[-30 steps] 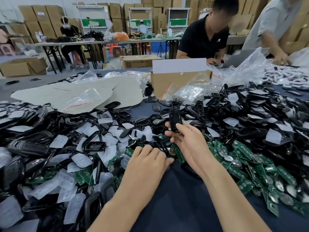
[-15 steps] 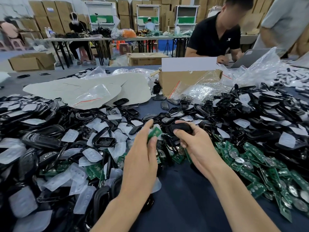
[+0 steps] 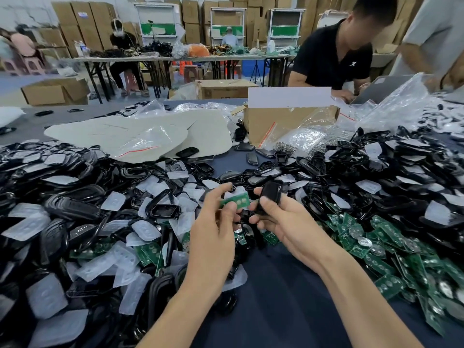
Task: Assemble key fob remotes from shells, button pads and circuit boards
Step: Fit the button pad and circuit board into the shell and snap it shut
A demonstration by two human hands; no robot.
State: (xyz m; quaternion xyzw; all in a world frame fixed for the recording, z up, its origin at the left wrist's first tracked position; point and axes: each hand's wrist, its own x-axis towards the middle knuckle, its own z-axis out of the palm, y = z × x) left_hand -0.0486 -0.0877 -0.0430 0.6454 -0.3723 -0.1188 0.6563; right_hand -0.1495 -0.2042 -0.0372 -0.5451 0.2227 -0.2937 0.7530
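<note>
At the middle of the dark blue worktop (image 3: pixel 276 297), 2 bare hands are raised a little above the piles of parts. The left hand (image 3: pixel 213 237) holds a small green circuit board (image 3: pixel 236 200); its grip is a pinch, with the thumb under the board and the index finger over it, and the other fingers are curled below. The board lies nearly flat, with its round contacts facing up. The right hand (image 3: pixel 283 222) holds a black shell (image 3: pixel 271 194); its grip is closed round the lower part of the shell, and the shell stands tilted, with its upper end free. Board and shell are just beside each other, but it is not possible to tell if they touch.

On the left side lies a big heap of black shells (image 3: pixel 72 209), mixed with many translucent button pads (image 3: pixel 147 229). On the right side a heap of green circuit boards (image 3: pixel 376 237) spreads toward the edge of the view, with more black shells behind it. Farther back stand a brown cardboard box (image 3: pixel 276 121) and some clear plastic bags (image 3: pixel 391 106), and pale flat sheets (image 3: pixel 140 131) lie to the left of the box. Behind the box a person in a black shirt (image 3: pixel 334 59) bends over the worktop.
</note>
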